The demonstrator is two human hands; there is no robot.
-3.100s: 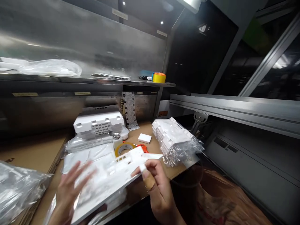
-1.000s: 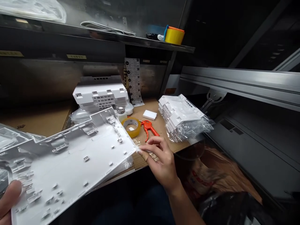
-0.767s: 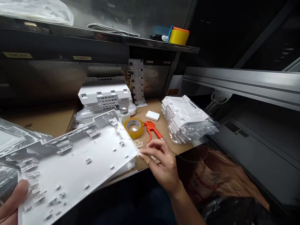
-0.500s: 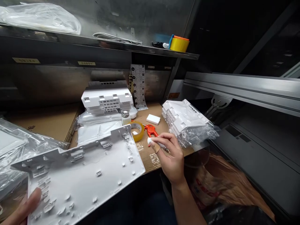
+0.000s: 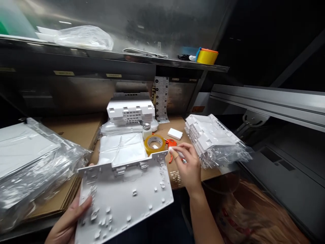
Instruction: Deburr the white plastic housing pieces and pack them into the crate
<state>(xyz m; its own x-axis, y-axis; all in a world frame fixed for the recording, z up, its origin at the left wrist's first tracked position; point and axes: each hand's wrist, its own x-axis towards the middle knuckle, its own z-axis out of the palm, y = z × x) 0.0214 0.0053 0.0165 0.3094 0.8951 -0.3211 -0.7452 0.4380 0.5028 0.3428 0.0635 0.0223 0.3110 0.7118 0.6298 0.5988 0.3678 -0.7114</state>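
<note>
While the L hand (image 5: 69,218) grips the white panel (image 5: 122,203) at its L end, thumb on the inner face, other fingers mostly hidden behind, the R hand (image 5: 189,166) pinches a small white wad (image 5: 170,149) btwn thumb & index, nr the panel's far R corner; can't tell if touching. Panel sits tilted at the bench's front edge, clip side up toward cam. Just past it: flat white bagged sheets (image 5: 122,145), yellow tape roll (image 5: 147,145), then orange air gun (image 5: 171,143) partly behind R fingers. White block (image 5: 175,133) & metal-capped bottle (image 5: 146,132) a bit farther back. Slotted white housing (image 5: 132,110) at rear; bagged parts stack (image 5: 210,135) on R; more bagged panels (image 5: 25,145) on L, w/ cardboard (image 5: 81,125) under.
</note>
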